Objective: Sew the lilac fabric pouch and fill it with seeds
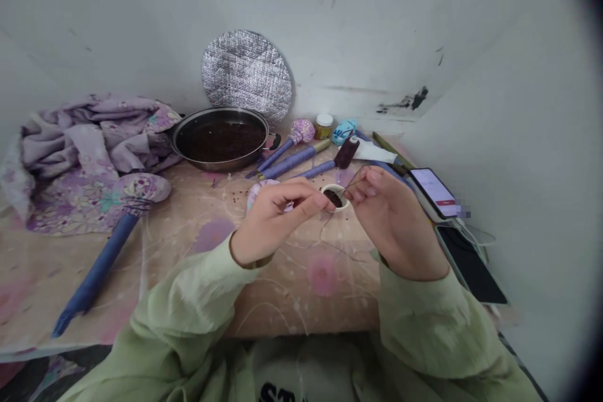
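My left hand point(280, 217) is closed, thumb and fingers pinched at the near left rim of a small white cup point(347, 204). Whatever sits in that pinch is too small to make out. Dark, tiny grains or beads point(334, 198) fill the cup. On its right side my right hand point(389, 217) is closed, its fingertips pinching a dark thread point(352, 183) that slants over the cup. A loose length of dark thread trails from near the cup onto the tabletop. Behind the left hand a patterned cloth bundle point(260, 190) is partly hidden.
A wide pan point(221, 166) of dark contents stands at the back, before a silvery round mat point(247, 72). Purple cloth point(70, 182) and a blue-wrapped stick point(101, 270) lie left. A thread spool point(347, 152), jar point(323, 127), phone point(433, 191) and dark tablet-like device point(471, 264) lie beyond and right.
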A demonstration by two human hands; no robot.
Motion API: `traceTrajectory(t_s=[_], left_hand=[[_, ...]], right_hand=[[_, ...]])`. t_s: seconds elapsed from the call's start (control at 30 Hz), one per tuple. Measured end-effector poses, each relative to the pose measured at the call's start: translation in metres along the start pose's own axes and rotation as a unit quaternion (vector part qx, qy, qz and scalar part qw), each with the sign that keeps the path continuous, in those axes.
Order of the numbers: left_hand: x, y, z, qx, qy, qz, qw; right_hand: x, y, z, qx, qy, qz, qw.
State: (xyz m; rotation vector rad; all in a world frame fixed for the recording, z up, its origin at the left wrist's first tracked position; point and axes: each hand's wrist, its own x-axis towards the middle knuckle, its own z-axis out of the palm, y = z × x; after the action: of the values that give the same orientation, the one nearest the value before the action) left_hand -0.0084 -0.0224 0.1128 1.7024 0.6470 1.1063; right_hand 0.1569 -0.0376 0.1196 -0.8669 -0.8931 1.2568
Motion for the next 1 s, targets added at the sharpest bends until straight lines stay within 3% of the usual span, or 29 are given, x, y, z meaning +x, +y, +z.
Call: traceTrajectory(t_s=[0.17, 0.33, 0.43, 0.57, 0.73, 1.0], left_hand=[[-0.005, 0.008, -0.001, 0.004, 0.009, 0.046, 0.999], [-0.021, 0.013, -0.003, -0.043, 0.034, 0.162, 0.985], [-0.031, 0.017, -0.002, -0.060, 0.012, 0.218, 0.974], [-0.039, 0.030, 0.001, -0.065, -0.018, 0.233, 0.970], [-0.040, 0.037, 0.006, -0.077, -0.044, 0.262, 0.961], [-0.044, 0.053, 0.013, -0.113, 0.034, 0.263, 0.957]], right_hand=[[-0.001, -0.006, -0.005, 0.029, -0.019, 0.050, 0.998], [-0.002, -0.015, -0.015, 0.061, 0.021, 0.080, 0.995], [-0.004, -0.020, -0.020, 0.074, 0.040, 0.111, 0.990], [-0.007, -0.028, -0.027, 0.083, 0.057, 0.151, 0.983], [-0.005, -0.040, -0.039, 0.093, 0.051, 0.126, 0.986], [0.009, -0.040, -0.065, 0.079, 0.024, 0.135, 0.987]])
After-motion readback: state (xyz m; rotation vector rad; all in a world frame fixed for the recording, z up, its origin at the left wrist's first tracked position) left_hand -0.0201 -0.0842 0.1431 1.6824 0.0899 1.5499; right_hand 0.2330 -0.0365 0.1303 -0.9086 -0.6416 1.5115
